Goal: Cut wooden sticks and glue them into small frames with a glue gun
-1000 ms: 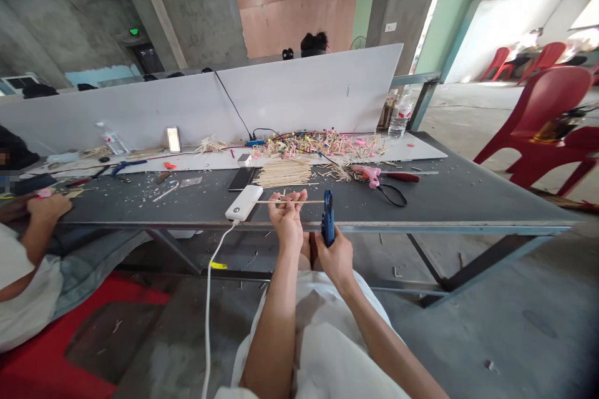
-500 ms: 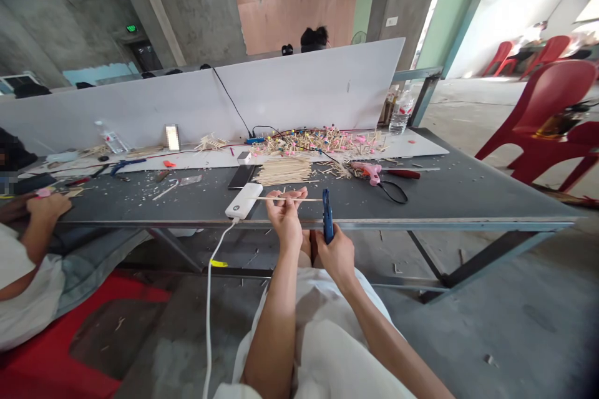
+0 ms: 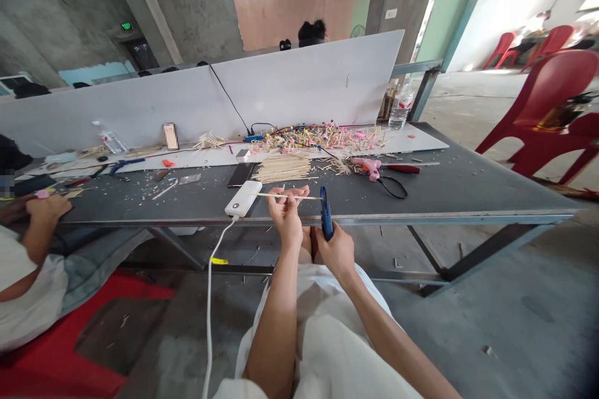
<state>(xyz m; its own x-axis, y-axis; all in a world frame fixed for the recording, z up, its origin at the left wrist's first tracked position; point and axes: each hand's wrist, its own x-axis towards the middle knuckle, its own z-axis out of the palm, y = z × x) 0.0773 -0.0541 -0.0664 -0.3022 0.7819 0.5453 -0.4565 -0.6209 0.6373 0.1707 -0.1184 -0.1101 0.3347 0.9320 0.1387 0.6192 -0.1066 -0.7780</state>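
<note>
My left hand [image 3: 286,215] pinches a thin wooden stick [image 3: 285,196] between its fingertips, just above the near table edge. My right hand [image 3: 336,254] grips a blue hand cutter [image 3: 326,213] upright, and the stick's right end reaches its top. A white power bank [image 3: 242,198] lies close to the left of my left hand, with a white cable [image 3: 209,312] hanging to the floor. Beyond my hands lie a stack of wooden sticks [image 3: 282,168] and a black phone [image 3: 240,174]. A co-worker's hand [image 3: 49,209] rests at the far left of the table.
A heap of sticks with coloured tips [image 3: 318,137] lies on a white board along the white partition [image 3: 299,87]. A pink glue gun [image 3: 369,168] sits to the right. Red plastic chairs [image 3: 538,112] stand beyond the table's right end.
The whole scene has shifted slightly upward in the view. My hands keep the same hold on the stick and the blue cutter.
</note>
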